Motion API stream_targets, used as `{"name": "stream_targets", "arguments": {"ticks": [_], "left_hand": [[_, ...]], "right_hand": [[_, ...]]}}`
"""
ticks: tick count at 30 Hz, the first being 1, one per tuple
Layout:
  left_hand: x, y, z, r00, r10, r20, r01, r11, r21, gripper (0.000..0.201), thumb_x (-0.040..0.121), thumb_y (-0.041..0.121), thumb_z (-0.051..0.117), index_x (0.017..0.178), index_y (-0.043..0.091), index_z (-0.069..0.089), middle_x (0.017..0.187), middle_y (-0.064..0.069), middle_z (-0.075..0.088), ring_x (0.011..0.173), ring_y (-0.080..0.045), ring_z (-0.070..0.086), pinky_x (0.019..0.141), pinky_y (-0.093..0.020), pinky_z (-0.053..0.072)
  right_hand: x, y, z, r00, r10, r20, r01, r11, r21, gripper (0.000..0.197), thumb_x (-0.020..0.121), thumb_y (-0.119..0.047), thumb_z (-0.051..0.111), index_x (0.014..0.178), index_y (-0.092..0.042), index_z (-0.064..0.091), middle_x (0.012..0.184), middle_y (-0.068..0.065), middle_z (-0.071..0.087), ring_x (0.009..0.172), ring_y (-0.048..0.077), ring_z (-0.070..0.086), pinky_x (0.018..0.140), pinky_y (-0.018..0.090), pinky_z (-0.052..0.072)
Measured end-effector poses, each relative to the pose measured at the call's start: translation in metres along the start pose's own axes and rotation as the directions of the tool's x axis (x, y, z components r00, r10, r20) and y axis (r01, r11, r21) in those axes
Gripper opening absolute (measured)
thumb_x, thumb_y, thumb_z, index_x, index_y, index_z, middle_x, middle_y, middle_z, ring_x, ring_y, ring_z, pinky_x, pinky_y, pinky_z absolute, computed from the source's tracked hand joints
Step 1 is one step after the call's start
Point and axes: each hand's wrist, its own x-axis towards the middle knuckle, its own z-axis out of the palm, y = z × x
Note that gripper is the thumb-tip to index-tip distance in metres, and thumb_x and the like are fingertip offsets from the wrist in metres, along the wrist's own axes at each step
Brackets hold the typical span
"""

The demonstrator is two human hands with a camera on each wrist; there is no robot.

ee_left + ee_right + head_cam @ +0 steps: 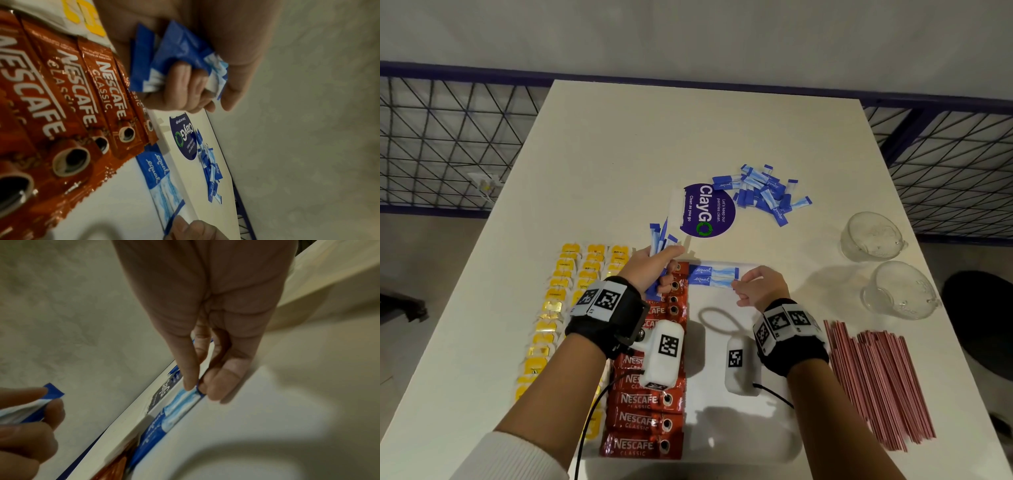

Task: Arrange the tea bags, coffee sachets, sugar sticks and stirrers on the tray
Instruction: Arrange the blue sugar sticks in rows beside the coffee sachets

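A white tray (722, 421) lies near the table's front edge. Red Nescafe coffee sachets (643, 421) lie in a column on it, with yellow tea bags (565, 274) in rows to their left. Two blue Equal sugar sticks (710, 275) lie side by side along the tray's far rim. My right hand (736, 284) pinches the right end of the nearer stick (180, 402) between thumb and forefinger. My left hand (654, 263) is raised over the top sachets and grips a bundle of blue sugar sticks (180, 48). Pink stirrers (876, 383) lie on the table, right of the tray.
A loose pile of blue sugar sticks (763, 192) lies at the table's middle back, next to a round purple ClayGo sticker (707, 210). Two clear glass cups (869, 236) (897, 291) stand at the right edge. Wire railings run behind the table.
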Motion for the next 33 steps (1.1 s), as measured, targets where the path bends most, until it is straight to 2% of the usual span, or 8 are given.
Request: {"name": "stream_targets", "arguments": {"ticks": [3,8,11,14,18,24,28,33], "left_hand": [[-0.001,-0.001,0.001,1.000,-0.018,0.017,0.018,1.000,-0.018,0.019,0.093,0.014,0.051,0.075,0.013,0.047,0.061,-0.002,0.042,0.032,-0.006,0.033,0.034,-0.016,0.026],[-0.007,-0.002,0.003,0.994,-0.049,0.101,0.055,0.997,-0.056,0.019,0.097,0.009,0.039,0.086,0.009,0.055,0.056,-0.002,0.054,0.034,-0.009,0.043,0.035,-0.016,0.035],[-0.012,-0.003,0.006,0.988,-0.004,0.155,0.009,1.000,-0.026,0.021,0.098,0.011,0.040,0.088,0.008,0.058,0.056,0.000,0.066,0.041,-0.010,0.057,0.040,-0.018,0.047],[-0.018,-0.005,0.012,0.980,0.024,0.198,-0.027,1.000,0.014,0.023,0.098,0.017,0.042,0.087,0.009,0.060,0.057,0.001,0.068,0.043,-0.010,0.060,0.043,-0.020,0.051],[-0.022,-0.007,0.019,0.970,0.080,0.228,-0.128,0.971,0.202,0.023,0.094,0.026,0.050,0.079,0.011,0.060,0.055,0.003,0.062,0.038,-0.009,0.051,0.038,-0.019,0.044],[-0.030,-0.006,0.027,0.976,0.065,0.209,-0.130,0.940,0.316,0.042,0.094,0.040,0.044,0.068,0.009,0.055,0.041,0.004,0.053,0.031,-0.007,0.041,0.034,-0.016,0.034],[-0.028,-0.008,0.020,0.984,0.007,0.178,-0.045,0.977,0.210,0.040,0.092,0.046,0.044,0.082,0.010,0.059,0.060,0.001,0.052,0.035,-0.006,0.032,0.034,-0.015,0.025],[-0.036,-0.005,0.022,0.985,0.017,0.171,-0.057,0.972,0.229,0.029,0.096,0.036,0.042,0.097,0.013,0.059,0.040,0.010,0.054,0.029,-0.002,0.028,0.033,-0.011,0.023]], "right_hand": [[-0.001,0.001,0.000,1.000,-0.016,0.002,0.016,1.000,-0.012,0.029,0.082,-0.002,0.063,0.065,-0.013,0.043,0.059,0.008,0.053,0.050,0.016,0.052,0.079,0.039,0.054],[-0.005,-0.003,-0.004,0.998,-0.066,0.017,0.067,0.997,-0.039,0.025,0.080,-0.006,0.066,0.065,-0.014,0.047,0.058,0.005,0.053,0.036,0.008,0.048,0.052,0.024,0.050],[-0.014,-0.010,-0.004,0.986,-0.143,0.080,0.136,0.987,0.087,0.020,0.081,-0.013,0.068,0.070,-0.013,0.052,0.061,0.006,0.056,0.045,0.015,0.049,0.061,0.032,0.048],[-0.032,-0.023,-0.004,0.955,-0.239,0.178,0.195,0.953,0.232,0.011,0.085,-0.014,0.064,0.087,-0.007,0.056,0.067,0.007,0.056,0.052,0.016,0.049,0.054,0.025,0.049],[-0.048,-0.035,-0.006,0.914,-0.311,0.263,0.248,0.937,0.245,0.011,0.089,-0.016,0.059,0.094,-0.007,0.057,0.069,0.005,0.055,0.054,0.014,0.048,0.047,0.017,0.045],[-0.050,-0.033,-0.020,0.922,-0.345,0.174,0.290,0.916,0.279,0.016,0.090,-0.009,0.057,0.074,-0.009,0.054,0.060,0.007,0.051,0.041,0.008,0.043,0.041,0.018,0.039],[-0.051,-0.032,-0.035,0.934,-0.324,0.153,0.230,0.870,0.435,0.008,0.088,-0.009,0.059,0.082,-0.006,0.055,0.055,0.008,0.054,0.037,0.012,0.042,0.039,0.021,0.036],[-0.055,-0.035,-0.039,0.911,-0.338,0.238,0.162,0.821,0.547,0.006,0.085,-0.003,0.060,0.080,-0.005,0.057,0.057,0.008,0.062,0.046,0.015,0.055,0.047,0.021,0.047]]}}
